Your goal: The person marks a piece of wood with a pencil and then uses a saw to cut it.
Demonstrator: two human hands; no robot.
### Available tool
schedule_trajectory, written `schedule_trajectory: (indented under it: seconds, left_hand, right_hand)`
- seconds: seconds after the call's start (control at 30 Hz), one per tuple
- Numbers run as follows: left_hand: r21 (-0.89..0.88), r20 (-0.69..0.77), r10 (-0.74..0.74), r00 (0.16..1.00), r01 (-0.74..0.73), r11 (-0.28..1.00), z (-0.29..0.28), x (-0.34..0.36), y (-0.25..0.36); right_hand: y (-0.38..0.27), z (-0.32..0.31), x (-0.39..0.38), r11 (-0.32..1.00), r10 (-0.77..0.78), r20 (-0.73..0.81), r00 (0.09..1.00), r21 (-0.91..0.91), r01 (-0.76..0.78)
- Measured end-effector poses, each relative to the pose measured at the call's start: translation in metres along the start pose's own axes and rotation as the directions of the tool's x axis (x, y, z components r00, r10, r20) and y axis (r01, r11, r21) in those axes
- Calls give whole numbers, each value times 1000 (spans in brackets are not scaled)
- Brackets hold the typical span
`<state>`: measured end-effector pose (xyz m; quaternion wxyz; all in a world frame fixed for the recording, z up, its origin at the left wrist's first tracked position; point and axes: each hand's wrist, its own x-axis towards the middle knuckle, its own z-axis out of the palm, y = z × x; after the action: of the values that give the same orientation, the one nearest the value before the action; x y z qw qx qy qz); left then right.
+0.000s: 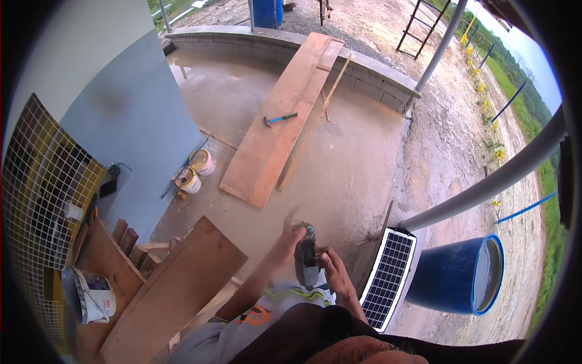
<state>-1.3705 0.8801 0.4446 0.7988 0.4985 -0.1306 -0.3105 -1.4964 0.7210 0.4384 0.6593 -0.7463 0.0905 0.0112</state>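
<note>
In front of my body is a dark, elongated object [308, 258] with a greenish rounded tip; its kind is too unclear to tell. My left hand [290, 238] is closed around its upper part, thumb near the green tip. On its other side, my right hand [334, 272] has its fingers curled in against the object. Farther ahead, a claw hammer [280, 119] with a blue and black handle lies on long wooden boards [294, 103] on the concrete floor [345, 145]. Neither hand touches the hammer or the boards.
Close on the right are a solar panel [388, 279], a blue barrel [451, 274] and a grey post [485, 191]. A wooden panel [176, 288], a bucket [97, 297] and wire mesh [45, 188] stand left. Two paint buckets [189, 182] sit by the wall. A low block wall [242, 45] crosses behind.
</note>
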Motion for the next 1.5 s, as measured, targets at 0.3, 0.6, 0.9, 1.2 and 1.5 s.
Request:
schedule_trajectory:
  seconds: [0.3,0.6,0.9,1.2,1.5]
  left_hand:
    - [294,-520,292,803,-154,944,-55,73,84]
    - [427,-841,438,318,-110,898,-116,35,129]
    - [466,-854,431,-290,-61,882,-163,-79,139]
    - [-375,47,-8,-999,-25,927,-69,-128,13]
    - [-262,247,-465,-850,-520,813,-83,-67,12]
  right_hand:
    - [-107,-44,271,962,-54,688,724,-157,221]
    - [-136,135,324,869,-108,921,376,-97,485]
    - [-114,331,403,961,-3,972,236,-62,269]
    - [-66,730,452,875,-78,993,90,25,484]
    - [-15,1022,482,228,-270,962,38,26,973]
